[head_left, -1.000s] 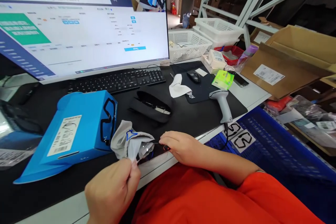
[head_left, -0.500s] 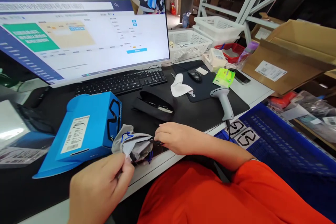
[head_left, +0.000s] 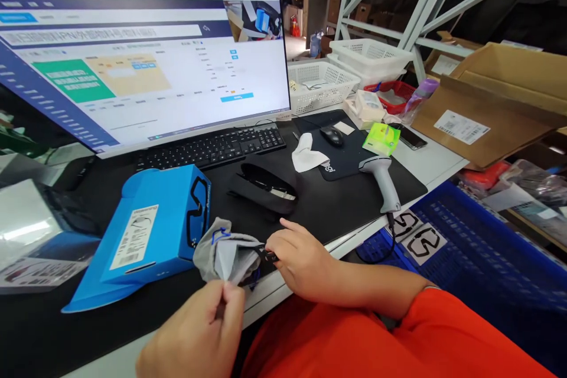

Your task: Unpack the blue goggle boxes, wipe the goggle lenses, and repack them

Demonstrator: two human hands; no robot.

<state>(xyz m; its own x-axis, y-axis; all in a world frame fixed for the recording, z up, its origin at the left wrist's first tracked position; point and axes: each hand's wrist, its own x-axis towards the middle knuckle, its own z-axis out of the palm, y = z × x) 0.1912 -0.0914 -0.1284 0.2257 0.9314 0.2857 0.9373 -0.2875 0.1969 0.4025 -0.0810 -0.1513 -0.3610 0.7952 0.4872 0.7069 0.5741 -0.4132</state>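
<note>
My left hand (head_left: 199,328) pinches the lower rim of a grey cloth pouch (head_left: 207,257) with blue drawstrings. Pale blue-white lining or cloth shows in its mouth. My right hand (head_left: 305,263) is closed around what looks like a pair of black glasses (head_left: 268,254), one end of which reaches into the pouch's opening; most of it is hidden by fingers and fabric. Just beyond the hands lies a black glasses case (head_left: 263,192), its lid ajar and something pale inside. A blue cardboard box (head_left: 166,218) with its flap out rests left of the pouch.
Behind are a monitor (head_left: 177,100) and keyboard (head_left: 212,146). To the right lie a white cloth (head_left: 308,156), a mouse (head_left: 332,136), a barcode scanner (head_left: 384,183), a green packet (head_left: 381,139) and a phone (head_left: 411,138). A blue crate (head_left: 465,260) stands beside the desk edge.
The pouch mouth has opened wider toward me. My right hand has turned, showing more of the black glasses at the opening. The view has shifted slightly.
</note>
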